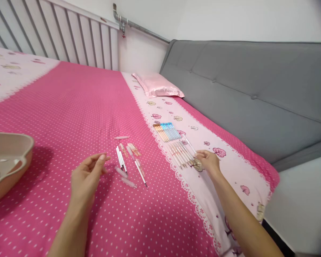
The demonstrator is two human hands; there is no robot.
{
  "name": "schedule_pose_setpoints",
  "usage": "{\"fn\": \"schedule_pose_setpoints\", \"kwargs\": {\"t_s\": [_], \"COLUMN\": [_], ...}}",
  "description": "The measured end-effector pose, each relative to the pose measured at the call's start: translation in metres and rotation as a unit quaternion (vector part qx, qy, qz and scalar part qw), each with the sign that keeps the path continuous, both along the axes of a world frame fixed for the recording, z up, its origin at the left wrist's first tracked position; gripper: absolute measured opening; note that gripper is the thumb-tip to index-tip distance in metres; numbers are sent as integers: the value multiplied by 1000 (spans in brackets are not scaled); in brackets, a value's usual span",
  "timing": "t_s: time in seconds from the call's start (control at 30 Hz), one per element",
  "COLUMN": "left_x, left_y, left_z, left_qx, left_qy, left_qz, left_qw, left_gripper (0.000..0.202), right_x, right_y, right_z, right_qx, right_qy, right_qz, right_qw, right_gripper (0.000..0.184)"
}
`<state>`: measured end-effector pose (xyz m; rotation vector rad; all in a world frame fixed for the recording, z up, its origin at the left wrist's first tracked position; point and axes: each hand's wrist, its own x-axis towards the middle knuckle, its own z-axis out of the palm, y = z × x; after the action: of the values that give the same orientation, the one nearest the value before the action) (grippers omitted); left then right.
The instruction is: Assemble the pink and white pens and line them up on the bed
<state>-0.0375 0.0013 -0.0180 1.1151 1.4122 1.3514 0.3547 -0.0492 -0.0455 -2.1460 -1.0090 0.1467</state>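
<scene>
My right hand [209, 161] is closed on the near end of a pale pen [189, 143], at the right side of a row of pale pens [179, 154]. Beyond that row lies another row of pens [167, 132], orange on the left and blue on the right. My left hand [89, 173] hovers over the pink sheet with its fingers apart, holding nothing. Just right of it are loose pen parts: white refills [121, 159], a longer white refill with a dark tip [141, 174], and translucent pink barrels [128, 182]. One more pink barrel [121, 137] lies farther off.
A beige plastic basin [29, 146] with small bits inside stands at the left edge. The bed sheet [77, 103] is pink with white dots. A pink pillow [157, 85], a grey padded headboard [246, 82] and a white radiator [77, 35] lie beyond.
</scene>
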Motion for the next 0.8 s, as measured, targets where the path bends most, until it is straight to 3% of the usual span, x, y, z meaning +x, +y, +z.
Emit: {"fn": "schedule_pose_setpoints", "kwargs": {"t_s": [0.27, 0.8], "left_x": [-1, 0], "left_y": [1, 0], "left_z": [-3, -1], "left_qx": [3, -3], "left_qy": [21, 13], "left_qz": [1, 6], "left_qw": [1000, 1000], "left_gripper": [41, 40], "right_x": [17, 17], "right_y": [3, 5], "right_z": [-12, -22], "right_qx": [-50, -55], "right_qy": [30, 55], "right_qz": [-58, -49], "right_qw": [997, 996], "right_gripper": [28, 26]}}
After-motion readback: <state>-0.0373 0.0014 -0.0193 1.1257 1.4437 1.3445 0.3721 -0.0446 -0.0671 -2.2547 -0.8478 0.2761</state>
